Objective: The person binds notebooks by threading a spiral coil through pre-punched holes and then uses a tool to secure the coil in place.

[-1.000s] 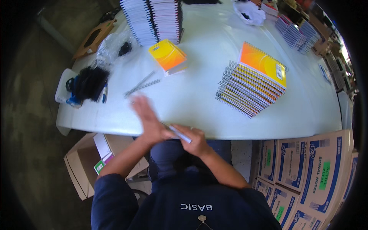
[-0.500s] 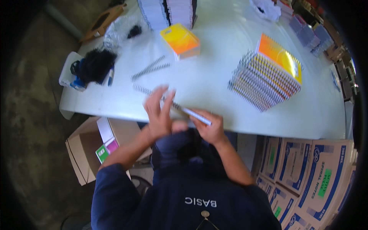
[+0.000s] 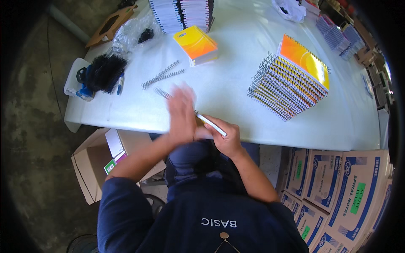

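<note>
My right hand (image 3: pixel 229 138) grips a small notebook (image 3: pixel 212 125), seen edge-on just off the table's near edge. A wire spiral coil (image 3: pixel 162 92) lies in line with the notebook's bound edge; its middle is hidden behind my left hand (image 3: pixel 181 114). That hand is smeared by motion, its fingers stretched out away from me over the coil. Whether they touch it I cannot tell. Farther off, two loose spiral coils (image 3: pixel 163 76) lie crossed on the table.
An orange-yellow pad stack (image 3: pixel 196 44) sits ahead, and a tall stack of spiral notebooks (image 3: pixel 291 84) at right. At left are a black heap of coils (image 3: pixel 106 74), a white bin (image 3: pixel 75 78) and a plastic bag (image 3: pixel 135 36). Cartons (image 3: pixel 337 185) stand below right; an open box (image 3: pixel 90 168) below left.
My left hand has swung slightly right and nearer the notebook, its fingers more together. The coil's free end now shows a little farther right. My right hand keeps its grip, shifted slightly left.
</note>
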`<action>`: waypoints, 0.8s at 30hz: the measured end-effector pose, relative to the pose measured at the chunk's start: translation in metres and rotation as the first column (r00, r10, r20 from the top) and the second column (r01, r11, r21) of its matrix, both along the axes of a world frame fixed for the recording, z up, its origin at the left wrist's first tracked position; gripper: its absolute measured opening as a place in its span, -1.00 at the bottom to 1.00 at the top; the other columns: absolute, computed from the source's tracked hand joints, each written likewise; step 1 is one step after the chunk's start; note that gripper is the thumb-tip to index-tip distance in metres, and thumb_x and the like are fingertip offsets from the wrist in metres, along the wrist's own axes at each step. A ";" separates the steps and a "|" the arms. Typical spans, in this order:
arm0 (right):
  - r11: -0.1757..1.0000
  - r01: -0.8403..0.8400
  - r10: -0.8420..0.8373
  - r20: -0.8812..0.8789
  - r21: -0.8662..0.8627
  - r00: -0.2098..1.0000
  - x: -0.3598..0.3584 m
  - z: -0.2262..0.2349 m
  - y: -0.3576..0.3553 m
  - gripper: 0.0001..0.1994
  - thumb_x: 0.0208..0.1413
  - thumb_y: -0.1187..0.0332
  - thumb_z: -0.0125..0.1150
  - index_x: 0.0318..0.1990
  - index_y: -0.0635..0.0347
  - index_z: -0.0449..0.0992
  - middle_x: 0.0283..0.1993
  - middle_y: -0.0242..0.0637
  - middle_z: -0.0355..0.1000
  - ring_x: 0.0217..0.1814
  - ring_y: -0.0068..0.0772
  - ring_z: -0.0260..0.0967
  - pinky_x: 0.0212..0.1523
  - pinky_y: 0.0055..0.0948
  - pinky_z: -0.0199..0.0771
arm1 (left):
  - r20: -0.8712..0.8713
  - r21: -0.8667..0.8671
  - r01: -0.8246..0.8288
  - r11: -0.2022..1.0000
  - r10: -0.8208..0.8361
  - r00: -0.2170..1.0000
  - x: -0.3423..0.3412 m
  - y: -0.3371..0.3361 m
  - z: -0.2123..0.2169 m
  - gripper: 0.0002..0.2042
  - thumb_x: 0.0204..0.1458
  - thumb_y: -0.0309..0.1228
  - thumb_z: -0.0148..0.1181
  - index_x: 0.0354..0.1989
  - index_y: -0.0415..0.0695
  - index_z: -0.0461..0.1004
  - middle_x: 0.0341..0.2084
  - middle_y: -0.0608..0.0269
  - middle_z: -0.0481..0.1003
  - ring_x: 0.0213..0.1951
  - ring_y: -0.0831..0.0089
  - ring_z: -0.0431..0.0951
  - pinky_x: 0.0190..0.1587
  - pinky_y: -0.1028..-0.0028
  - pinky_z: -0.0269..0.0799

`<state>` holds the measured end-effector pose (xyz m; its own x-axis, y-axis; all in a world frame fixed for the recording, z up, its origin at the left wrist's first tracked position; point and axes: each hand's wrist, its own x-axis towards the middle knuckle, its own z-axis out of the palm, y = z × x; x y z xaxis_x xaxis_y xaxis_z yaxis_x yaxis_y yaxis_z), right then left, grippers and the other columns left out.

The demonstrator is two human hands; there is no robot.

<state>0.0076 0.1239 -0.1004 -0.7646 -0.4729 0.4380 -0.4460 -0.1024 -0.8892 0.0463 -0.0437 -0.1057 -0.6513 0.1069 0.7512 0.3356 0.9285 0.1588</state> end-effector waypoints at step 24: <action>0.994 -0.057 0.052 0.057 0.090 0.997 -0.016 0.001 0.008 -0.72 -0.02 0.57 0.19 -0.09 0.29 0.50 -0.16 -0.07 0.51 -0.14 -0.26 0.50 -0.12 -0.43 0.45 | -0.062 -0.166 0.095 0.982 -0.107 0.992 0.010 0.010 0.025 -0.23 -0.10 0.32 -0.08 0.07 -0.14 0.36 -0.01 0.01 0.35 0.02 0.05 0.34 0.03 0.19 0.13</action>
<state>-0.0089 0.1320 -0.0992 -0.7583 -0.5505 0.3493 -0.3923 -0.0426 -0.9189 0.0561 -0.0339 -0.0812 -0.5772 0.2937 0.7619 0.4341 0.9007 -0.0184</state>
